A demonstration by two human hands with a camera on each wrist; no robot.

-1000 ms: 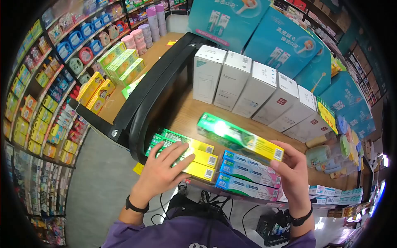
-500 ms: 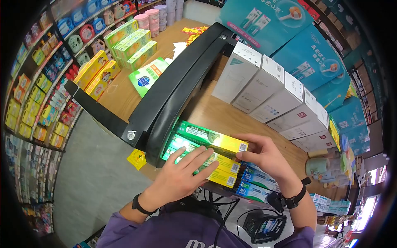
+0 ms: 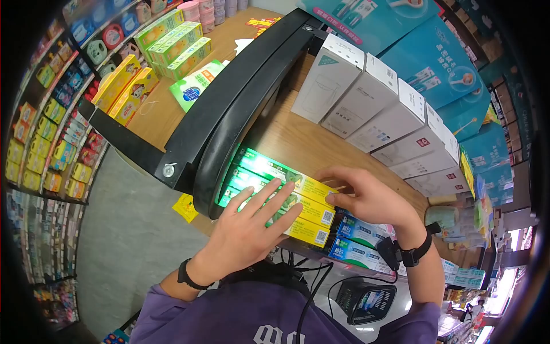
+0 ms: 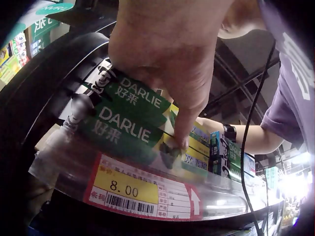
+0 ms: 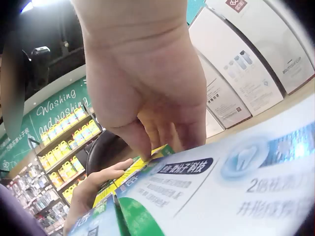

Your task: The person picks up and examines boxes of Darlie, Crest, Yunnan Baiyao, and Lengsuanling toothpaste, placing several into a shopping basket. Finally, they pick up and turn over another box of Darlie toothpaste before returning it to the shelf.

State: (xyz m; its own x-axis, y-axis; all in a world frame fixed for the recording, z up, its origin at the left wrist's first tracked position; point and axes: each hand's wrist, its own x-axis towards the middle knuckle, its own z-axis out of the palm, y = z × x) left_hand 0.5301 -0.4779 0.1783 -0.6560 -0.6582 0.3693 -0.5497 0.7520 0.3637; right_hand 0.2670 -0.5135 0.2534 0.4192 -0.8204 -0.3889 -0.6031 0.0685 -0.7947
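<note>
Green-and-yellow Darlie toothpaste boxes (image 3: 312, 209) lie side by side on the wooden shelf, their green ends close to the black shelf side. My left hand (image 3: 243, 229) rests on them with fingers spread and fairly straight; in the left wrist view its thumb reaches down to their front. At the yellow end of the rearmost toothpaste box (image 3: 312, 186), my right hand (image 3: 369, 198) pinches with thumb and bent fingers. The right wrist view shows that thumb (image 5: 140, 140) at the yellow end. Blue-and-white toothpaste boxes (image 3: 358, 252) lie just right of this row, under my right wrist.
White upright cartons (image 3: 366, 97) line the back of the shelf, before teal display boxes (image 3: 435, 63). A curved black side panel (image 3: 229, 126) bounds the shelf at left. A price label (image 4: 140, 189) sits on the front edge. Below stands a dark basket (image 3: 366, 301).
My right hand has brought the green-and-yellow toothpaste box leftward and down from above the blue boxes, laying it behind the others. My left hand stays on the row, fingers now more spread.
</note>
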